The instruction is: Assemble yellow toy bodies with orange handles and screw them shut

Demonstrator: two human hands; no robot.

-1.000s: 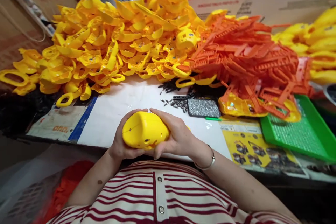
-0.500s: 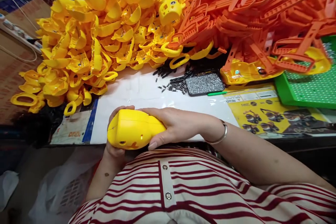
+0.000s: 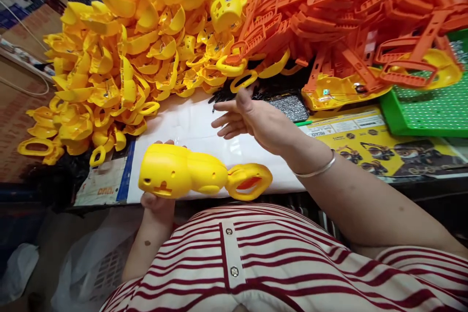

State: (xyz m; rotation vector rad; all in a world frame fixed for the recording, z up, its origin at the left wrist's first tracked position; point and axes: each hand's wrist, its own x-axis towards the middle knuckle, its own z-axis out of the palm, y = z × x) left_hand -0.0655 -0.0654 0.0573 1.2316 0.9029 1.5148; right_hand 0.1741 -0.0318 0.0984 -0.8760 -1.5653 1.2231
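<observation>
My left hand (image 3: 158,201) grips the wide end of a yellow plastic toy body (image 3: 183,170). The toy lies sideways above the near table edge, its ring-shaped handle (image 3: 266,175) pointing right. A cross-shaped recess and small holes show on its surface. Most of my left fingers are hidden behind it. Away from the toy, my right hand (image 3: 252,119) is open, fingers spread, over the white table sheet (image 3: 197,122). It hangs near small black parts (image 3: 215,95) and a dark tray of small metallic pieces (image 3: 288,107), covering part of both.
A large heap of yellow plastic shells (image 3: 127,53) fills the back left. Orange plastic parts (image 3: 336,19) are piled at the back right. A green perforated tray (image 3: 413,117) stands at the right, beside a printed yellow sheet (image 3: 365,131). A green stick (image 3: 304,123) lies by the dark tray.
My right hand has let go of the yellow toy and moved up over the table, fingers spreading. My left hand still holds the toy, whose ring handle now shows.
</observation>
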